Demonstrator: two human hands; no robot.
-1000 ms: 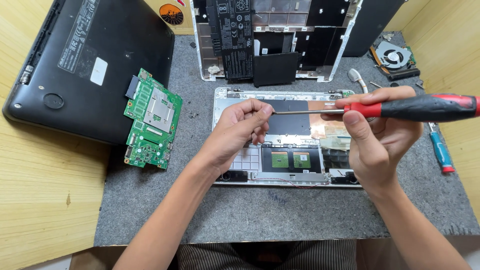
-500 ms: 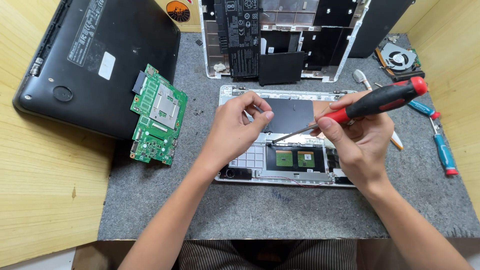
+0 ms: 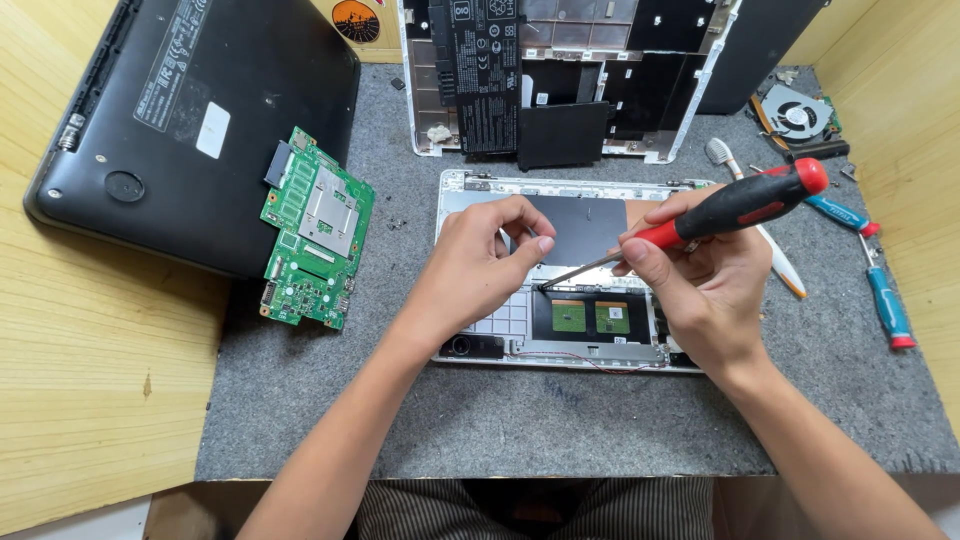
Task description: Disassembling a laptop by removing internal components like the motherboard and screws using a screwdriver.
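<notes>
A silver laptop palm-rest shell [image 3: 480,186] lies open, inside up, on the grey felt mat [image 3: 560,420], with two small green boards [image 3: 590,317] near its front. My right hand [image 3: 705,285] grips a red-and-black screwdriver [image 3: 745,203]; its thin shaft slants down-left and the tip touches the shell just above the green boards. My left hand [image 3: 485,265] rests on the shell's left half, thumb and forefinger pinched close to the screwdriver tip. Whether something tiny sits between those fingers cannot be told.
A green motherboard [image 3: 315,242] lies left of the shell, partly on a black laptop base [image 3: 190,120]. Behind stands another opened chassis [image 3: 560,75] with a battery. A cooling fan [image 3: 795,112], a white tool [image 3: 770,250] and blue-handled screwdrivers [image 3: 885,305] lie at the right. Wooden walls enclose the mat.
The screwdriver has tilted from level to slanting down-left, its tip now lowered onto the shell. My left hand has shifted slightly toward the tip.
</notes>
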